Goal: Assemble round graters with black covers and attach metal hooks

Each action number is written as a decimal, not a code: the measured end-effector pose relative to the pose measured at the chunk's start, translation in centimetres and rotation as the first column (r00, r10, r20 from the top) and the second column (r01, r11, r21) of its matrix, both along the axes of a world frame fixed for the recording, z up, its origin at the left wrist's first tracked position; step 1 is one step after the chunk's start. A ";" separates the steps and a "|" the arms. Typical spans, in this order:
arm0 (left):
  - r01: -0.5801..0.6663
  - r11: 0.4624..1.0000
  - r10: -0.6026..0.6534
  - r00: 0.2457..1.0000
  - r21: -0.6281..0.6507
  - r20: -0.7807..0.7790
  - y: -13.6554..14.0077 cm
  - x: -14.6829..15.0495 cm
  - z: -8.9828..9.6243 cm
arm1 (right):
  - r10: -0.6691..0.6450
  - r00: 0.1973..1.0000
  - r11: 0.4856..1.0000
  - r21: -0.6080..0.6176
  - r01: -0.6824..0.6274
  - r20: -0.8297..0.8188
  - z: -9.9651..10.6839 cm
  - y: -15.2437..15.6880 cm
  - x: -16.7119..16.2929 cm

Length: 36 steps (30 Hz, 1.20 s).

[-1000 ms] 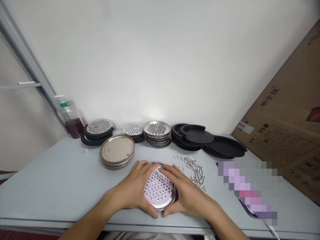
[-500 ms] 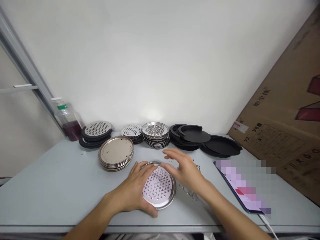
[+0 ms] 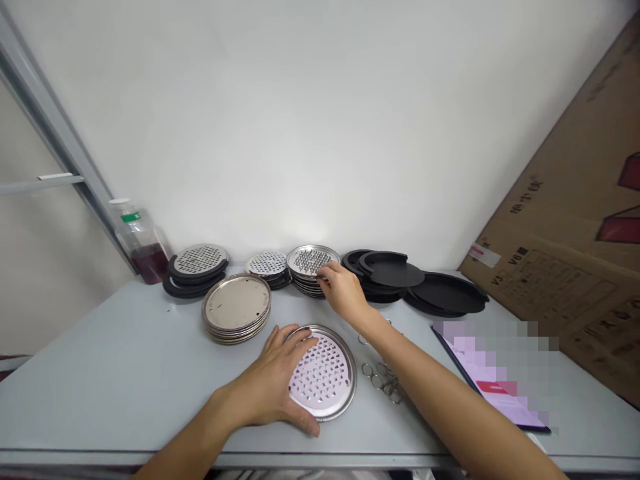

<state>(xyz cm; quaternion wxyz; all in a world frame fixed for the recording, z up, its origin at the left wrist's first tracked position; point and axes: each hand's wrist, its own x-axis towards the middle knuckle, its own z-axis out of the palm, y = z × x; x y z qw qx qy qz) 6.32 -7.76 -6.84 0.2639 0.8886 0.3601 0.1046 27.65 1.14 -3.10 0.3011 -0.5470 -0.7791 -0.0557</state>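
My left hand spans the left side of a round metal grater disc lying on the table, its fingers over the far rim and its thumb at the near rim, holding the disc. Reaching forward, my right hand has its fingers closed at the front right rim of the top disc in a stack of spiky grater discs; the fingertips are partly hidden. Several loose metal rings lie to the right of the near disc, partly under my right forearm.
A stack of plain round metal plates stands left of centre. Behind are black-rimmed perforated discs, smaller perforated discs and black round trays. A bottle of dark red liquid, a phone and a large cardboard box flank them.
My right hand has moved forward and left from above the near disc to the stack of spiky grater discs, its fingers closing. My left hand stays on the near disc.
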 end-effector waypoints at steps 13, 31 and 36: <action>-0.035 0.999 0.035 0.999 -0.008 0.032 -0.3 0.0 -0.1 | 0.110 0.994 0.986 0.124 -0.108 -0.009 0.8 2.1 0.6; -0.081 0.994 0.093 0.979 -0.072 0.183 -0.3 -0.6 -0.1 | 0.195 0.731 0.935 0.349 0.062 -0.654 4.7 -9.2 2.8; -0.289 0.950 0.311 0.906 -0.118 0.286 -0.3 -0.9 0.1 | 0.004 0.230 0.984 -0.037 -0.172 -0.973 2.1 -11.5 5.2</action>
